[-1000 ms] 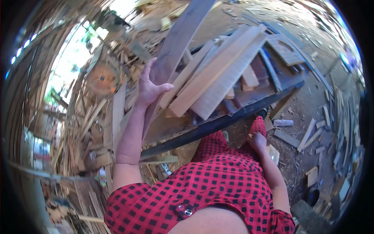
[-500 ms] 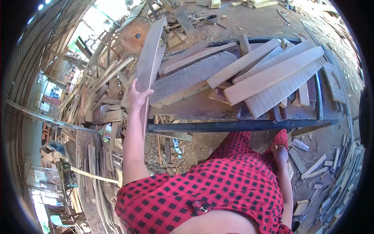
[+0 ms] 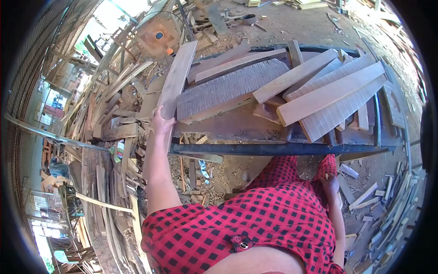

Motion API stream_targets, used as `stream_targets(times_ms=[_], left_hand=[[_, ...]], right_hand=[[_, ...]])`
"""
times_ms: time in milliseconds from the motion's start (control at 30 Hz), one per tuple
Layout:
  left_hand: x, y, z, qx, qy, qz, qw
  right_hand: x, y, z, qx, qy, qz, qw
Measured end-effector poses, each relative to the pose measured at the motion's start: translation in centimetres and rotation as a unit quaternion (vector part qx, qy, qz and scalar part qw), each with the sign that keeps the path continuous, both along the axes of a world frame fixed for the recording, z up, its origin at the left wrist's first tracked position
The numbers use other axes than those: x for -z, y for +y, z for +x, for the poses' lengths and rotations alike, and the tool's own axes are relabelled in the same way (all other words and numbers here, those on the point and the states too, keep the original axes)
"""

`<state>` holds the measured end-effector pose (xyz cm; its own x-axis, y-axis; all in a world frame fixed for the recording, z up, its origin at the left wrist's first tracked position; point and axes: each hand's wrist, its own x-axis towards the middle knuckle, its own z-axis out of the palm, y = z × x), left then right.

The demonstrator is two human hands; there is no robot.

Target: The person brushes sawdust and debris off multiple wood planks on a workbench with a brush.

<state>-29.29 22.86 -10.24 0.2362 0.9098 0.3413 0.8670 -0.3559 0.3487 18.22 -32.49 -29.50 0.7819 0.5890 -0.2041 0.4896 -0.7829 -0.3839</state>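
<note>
My left hand (image 3: 163, 124) grips a long wooden board (image 3: 178, 75) near its lower end, with the thumb at the right edge. The board lies along the left end of a dark-framed worktable (image 3: 255, 148). Beside it rests a wide, rough-sawn plank (image 3: 232, 86). Several more planks are piled on the table's right half, the topmost a smooth pale plank (image 3: 331, 93). Down by my right thigh, against the red checked cloth (image 3: 283, 196), is my right hand (image 3: 330, 185). Its fingers are curled; whether they hold the cloth or something else is hidden.
Scrap wood (image 3: 121, 130) is heaped left of the table, and long slabs (image 3: 109, 205) lie nearer me. A brown panel with a round hole (image 3: 157, 36) stands beyond the table's left end. Offcuts (image 3: 365, 196) and stacked strips (image 3: 397, 219) cover the ground at right.
The board in my left hand has come down and nearer to me, its far end lower than before. My left hand has shifted slightly down; my right hand stays by my thigh.
</note>
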Motion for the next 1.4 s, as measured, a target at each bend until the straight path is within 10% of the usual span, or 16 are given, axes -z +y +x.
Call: stream_targets(times_ms=[267,433,767,1167,1233,1400], left_hand=[[1.3,-0.9,-0.1,0.043,0.133,-0.037,0.989],[-1.9,-0.3,3.4,0.038,0.004,-0.004,0.999],[-8.8,-18.1,27.9,0.456,-0.124,-0.078,0.878],[-1.8,-23.4,31.8,0.411,-0.348,-0.07,0.84],[-2.0,-23.8,31.5,0.394,-0.376,-0.07,0.836],[-0.7,-24.3,31.7,0.353,-0.449,-0.143,0.808]], right_hand=[[0.1,0.1,0.4,-0.002,0.015,-0.023,1.0],[-0.1,-0.1,0.3,-0.005,-0.001,0.007,1.0],[-1.3,0.0,0.1,0.033,0.048,-0.002,0.998],[0.3,0.9,0.8,-0.066,0.027,-0.069,0.995],[7.0,-1.6,3.5,-0.223,-0.109,0.067,0.967],[2.4,1.2,2.4,-0.12,0.053,0.05,0.99]])
